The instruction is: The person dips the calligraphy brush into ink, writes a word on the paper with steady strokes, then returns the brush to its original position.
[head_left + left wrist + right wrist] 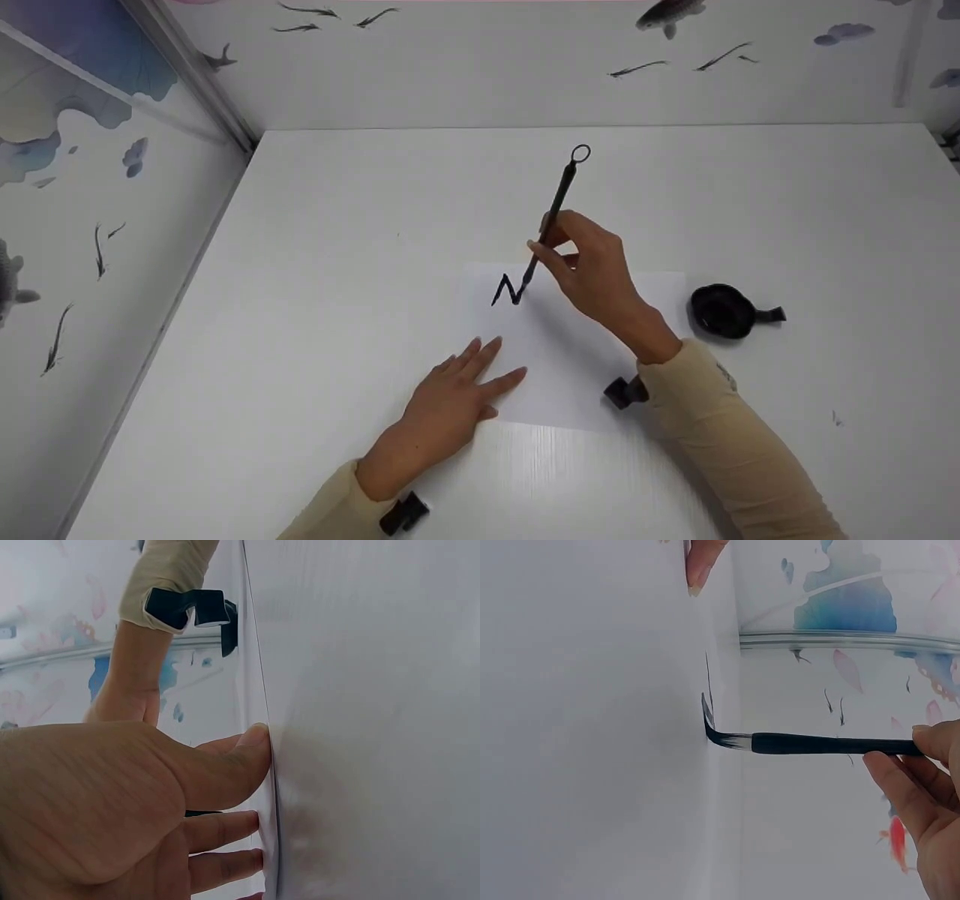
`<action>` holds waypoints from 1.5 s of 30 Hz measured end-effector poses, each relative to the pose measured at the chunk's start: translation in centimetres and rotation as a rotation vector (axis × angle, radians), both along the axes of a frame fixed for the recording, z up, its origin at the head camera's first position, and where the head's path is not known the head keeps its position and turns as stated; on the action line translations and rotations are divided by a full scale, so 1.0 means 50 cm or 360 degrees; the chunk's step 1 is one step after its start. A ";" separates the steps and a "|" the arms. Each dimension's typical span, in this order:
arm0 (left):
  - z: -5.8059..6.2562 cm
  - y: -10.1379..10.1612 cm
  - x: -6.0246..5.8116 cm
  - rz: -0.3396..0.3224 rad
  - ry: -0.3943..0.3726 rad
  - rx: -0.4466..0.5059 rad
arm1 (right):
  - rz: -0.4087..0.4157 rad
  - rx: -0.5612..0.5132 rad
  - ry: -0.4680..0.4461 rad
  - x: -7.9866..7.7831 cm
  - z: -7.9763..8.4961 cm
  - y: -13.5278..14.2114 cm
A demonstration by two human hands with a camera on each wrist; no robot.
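Note:
My right hand pinches a dark calligraphy brush, its looped end pointing up and away. In the right wrist view the brush has its inked bristles bent against the paper. A black zigzag stroke marks the upper left of the white paper sheet, ending at the bristles. My left hand lies with fingers spread on the sheet's lower left. The left wrist view shows the left hand's thumb at the paper's edge.
A small black dish with a short handle stands on the white table, right of the paper. Patterned panels border the table at the back and left. Black wrist mounts sit at both sleeves.

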State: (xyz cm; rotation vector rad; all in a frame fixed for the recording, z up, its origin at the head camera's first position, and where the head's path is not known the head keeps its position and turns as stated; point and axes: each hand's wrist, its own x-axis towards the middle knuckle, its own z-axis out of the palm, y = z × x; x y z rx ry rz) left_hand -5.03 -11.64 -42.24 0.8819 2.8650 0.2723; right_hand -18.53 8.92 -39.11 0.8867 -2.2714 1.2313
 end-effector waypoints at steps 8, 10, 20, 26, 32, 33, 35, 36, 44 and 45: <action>0.001 0.000 0.000 0.0002 0.0001 0.0004 | -0.0048 -0.0012 0.0023 -0.003 -0.008 -0.001; 0.001 0.000 0.000 0.0009 0.0000 0.0005 | -0.0059 -0.0012 0.0035 -0.005 -0.012 0.000; 0.002 0.003 0.002 0.0042 -0.0027 -0.0005 | -0.0075 -0.0048 0.0079 -0.010 -0.024 0.001; 0.002 0.002 0.001 0.0036 -0.0020 -0.0020 | -0.0080 -0.0057 0.0105 -0.012 -0.023 0.000; 0.002 0.001 0.001 0.0029 -0.0012 -0.0025 | -0.0081 -0.0078 0.0115 -0.011 -0.020 -0.001; 0.002 0.000 0.001 0.0027 -0.0009 -0.0027 | -0.0081 -0.0089 0.0120 -0.010 -0.018 -0.001; 0.002 0.000 0.001 0.0024 0.0001 -0.0029 | -0.0087 -0.0117 0.0138 -0.009 -0.012 -0.001; 0.002 -0.001 0.002 0.0022 0.0008 -0.0031 | -0.0094 -0.0134 0.0148 -0.008 -0.008 0.000; -0.001 -0.002 0.003 0.0014 0.0039 0.0045 | -0.0153 -0.0316 0.0174 0.006 0.026 0.023; -0.003 -0.002 0.003 0.0013 0.0039 0.0059 | -0.0153 -0.0324 0.0176 0.008 0.028 0.028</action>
